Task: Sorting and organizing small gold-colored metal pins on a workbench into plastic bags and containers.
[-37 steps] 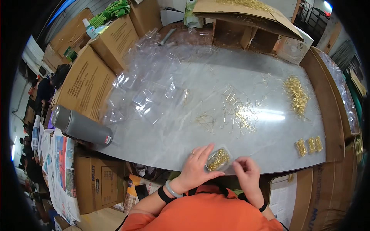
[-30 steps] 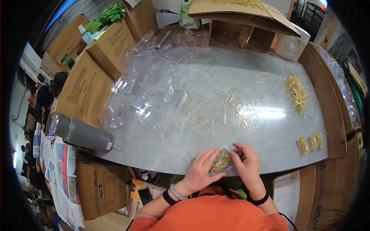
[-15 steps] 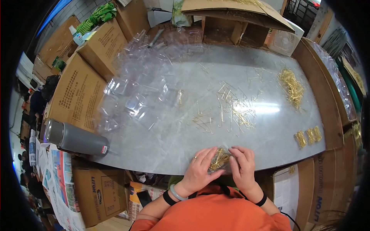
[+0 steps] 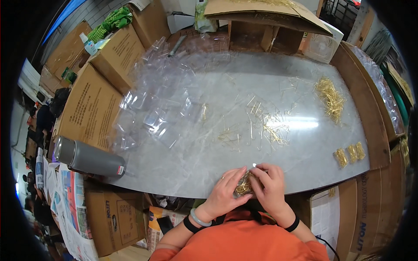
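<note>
At the near table edge, a small clear plastic pack of gold metal hooks point(image 4: 244, 184) sits between my two hands. My left hand point(image 4: 224, 189) is curled round its left side, thumb along the near edge. The fingers of my right hand point(image 4: 269, 185) press on its right side and upper end, covering part of it. Beyond them, loose gold hooks point(image 4: 274, 128) lie scattered mid-table. A denser heap of gold hooks point(image 4: 329, 99) lies at the right, with several filled packs of hooks point(image 4: 352, 153) in a row nearer me.
Many clear plastic packs point(image 4: 159, 124) cover the table's left side. A grey bottle point(image 4: 89, 157) lies tilted at the left edge near cardboard boxes point(image 4: 89, 106). An open carton point(image 4: 265, 32) stands at the back, and a cardboard wall point(image 4: 370, 113) borders the right side.
My right hand has shifted slightly left, its fingers closing over the pack's right side and upper end. Less of the pack shows now. My left hand keeps its hold.
</note>
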Tool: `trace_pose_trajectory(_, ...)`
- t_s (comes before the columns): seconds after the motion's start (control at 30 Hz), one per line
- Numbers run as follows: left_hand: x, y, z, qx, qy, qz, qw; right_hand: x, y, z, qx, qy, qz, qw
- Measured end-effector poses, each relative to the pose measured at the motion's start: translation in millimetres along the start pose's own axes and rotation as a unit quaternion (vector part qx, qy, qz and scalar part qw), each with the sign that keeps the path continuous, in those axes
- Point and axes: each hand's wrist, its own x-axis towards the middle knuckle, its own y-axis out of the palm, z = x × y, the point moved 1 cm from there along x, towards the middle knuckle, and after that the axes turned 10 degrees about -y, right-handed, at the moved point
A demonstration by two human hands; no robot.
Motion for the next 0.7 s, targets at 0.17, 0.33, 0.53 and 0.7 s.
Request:
trace_pose_trajectory(0.17, 0.1, -2.1, 0.7, 0.001, -0.002, 0.019, 1.000, -6.0, 2.4, -7.5, 0.018, 0.007, 0.045, 0.999)
trace_pose_trajectory(0.33, -2.7, -8.1, 4.8, -0.035, -0.023, 0.062, 0.997, -8.6, -6.9, 6.7, -0.088, -0.089, 0.220, 0.967)
trace_pose_trajectory(0.53, -5.8, -19.6, 4.2, -0.030, -0.018, 0.070, 0.997, -10.3, 2.5, 14.9, -0.101, -0.085, 0.232, 0.964)
trace_pose_trajectory(0.7, -8.9, -13.7, 8.6, -0.007, -0.014, 0.064, 0.998, 23.0, -19.8, 16.3, 0.000, -0.058, 0.252, 0.966)
